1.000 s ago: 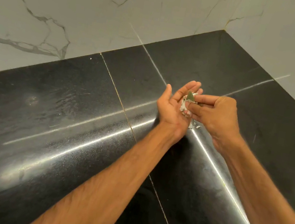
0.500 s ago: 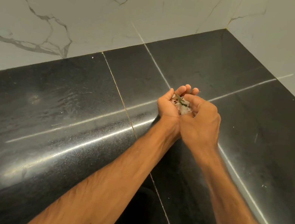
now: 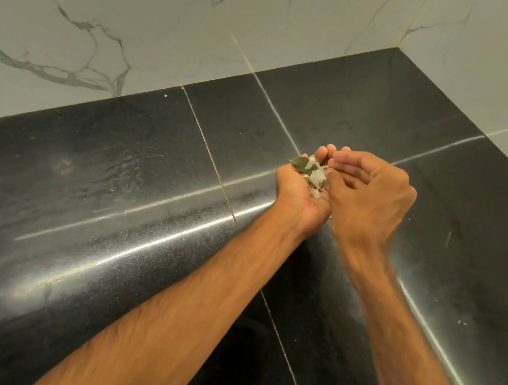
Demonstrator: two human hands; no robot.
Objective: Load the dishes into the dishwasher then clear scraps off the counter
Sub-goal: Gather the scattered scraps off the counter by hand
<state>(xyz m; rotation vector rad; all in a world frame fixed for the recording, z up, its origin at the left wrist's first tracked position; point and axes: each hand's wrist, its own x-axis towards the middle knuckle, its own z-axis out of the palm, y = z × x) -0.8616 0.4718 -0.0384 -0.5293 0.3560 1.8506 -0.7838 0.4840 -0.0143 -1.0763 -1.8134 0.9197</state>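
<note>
Black counter (image 3: 111, 184); left hand (image 3: 296, 194) cups scraps (image 3: 318, 178), leaf (image 3: 299, 163) pointing left.

A glossy black counter (image 3: 108, 200) is shown, crossed by a pale seam (image 3: 203, 136); tiny white specks (image 3: 461, 322) are scattered right of that seam, fewer left of it.

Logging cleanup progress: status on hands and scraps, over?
Left hand cupped, holding scraps. Right hand beside it, fingers curled, hold unclear. White specks on counter. Nothing in the way.
</note>
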